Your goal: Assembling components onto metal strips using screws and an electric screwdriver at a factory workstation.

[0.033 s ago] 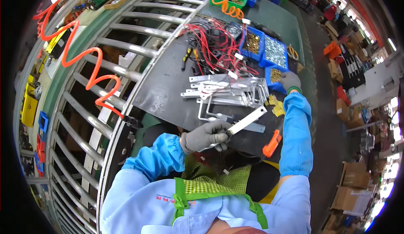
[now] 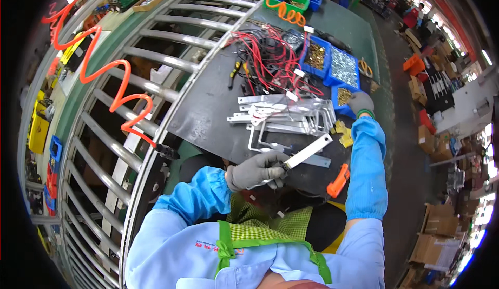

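Observation:
My left hand (image 2: pixel 257 171), in a grey glove, is closed around one end of a flat metal bracket (image 2: pixel 309 151). The bracket's pale bar points up and to the right over the table's front part. At the right, my gloved right hand (image 2: pixel 361 103) is at the edge of a small blue bin (image 2: pixel 337 88) of brass-coloured small parts; its fingertips are too hidden to read. Between the hands lies a pile of bent silver brackets (image 2: pixel 286 113). An orange-handled tool (image 2: pixel 338 181) lies nearer to me, beside my right sleeve. Yellow pieces (image 2: pixel 343 133) sit below the small bin.
Red and black cables (image 2: pixel 265 55) are heaped behind the brackets. Blue bins of brass parts (image 2: pixel 315 55) and silver screws (image 2: pixel 344 66) stand beyond the small bin. A metal roller conveyor (image 2: pixel 150 89) runs along the left, with a coiled orange hose (image 2: pixel 120 76) over it.
The whole view has shifted slightly to the right and down. Both hands keep their places relative to the bracket and the small blue bin.

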Available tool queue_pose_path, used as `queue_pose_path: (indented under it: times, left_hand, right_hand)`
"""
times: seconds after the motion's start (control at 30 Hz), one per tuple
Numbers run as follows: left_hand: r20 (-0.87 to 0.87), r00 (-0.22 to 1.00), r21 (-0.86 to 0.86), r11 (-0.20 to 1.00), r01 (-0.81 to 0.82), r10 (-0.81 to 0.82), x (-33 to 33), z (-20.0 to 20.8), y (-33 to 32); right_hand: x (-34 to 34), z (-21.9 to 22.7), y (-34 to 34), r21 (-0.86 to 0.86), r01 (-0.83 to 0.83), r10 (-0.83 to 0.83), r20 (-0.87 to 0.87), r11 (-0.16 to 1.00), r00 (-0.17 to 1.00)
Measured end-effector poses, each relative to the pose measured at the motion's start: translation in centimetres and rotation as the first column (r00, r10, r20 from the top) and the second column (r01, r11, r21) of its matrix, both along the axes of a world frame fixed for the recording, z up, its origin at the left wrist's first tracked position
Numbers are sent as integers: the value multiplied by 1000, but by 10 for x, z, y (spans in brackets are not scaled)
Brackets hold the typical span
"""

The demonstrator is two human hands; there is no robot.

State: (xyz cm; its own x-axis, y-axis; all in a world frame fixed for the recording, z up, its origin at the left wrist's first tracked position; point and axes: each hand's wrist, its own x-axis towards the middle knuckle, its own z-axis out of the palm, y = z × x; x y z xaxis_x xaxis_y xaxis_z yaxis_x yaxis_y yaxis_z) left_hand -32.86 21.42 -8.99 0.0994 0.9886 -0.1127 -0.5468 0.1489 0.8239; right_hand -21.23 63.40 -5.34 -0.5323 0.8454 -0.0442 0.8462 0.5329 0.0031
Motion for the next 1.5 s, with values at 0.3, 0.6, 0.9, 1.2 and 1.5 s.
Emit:
queue_pose_path:
  times: [0.3, 0.6, 0.9, 1.2, 1.5]
  left_hand:
    - [-30, 998, 4, 998, -55, 55, -10, 7, 2]
    - [-68, 980, 37, 982, -186, 188, -14, 23, 11]
    - [-319, 860, 339, 895, -290, 399, 7, 53, 15]
    - [-530, 528, 642, 721, -261, 663, 24, 56, 3]
    - [-589, 457, 675, 717, -175, 666, 26, 47, 4]
  right_hand:
    - [8, -13, 7, 254, 145, -45, -362, 956, 931]
    - [39, 59, -174, -63, -263, 62, -895, 963, 441]
    - [42, 75, -309, 115, -577, 390, -839, 808, 379]
    - [49, 76, -330, 192, -494, 459, -734, 848, 501]
    - [51, 50, -326, 145, -362, 321, -810, 921, 490]
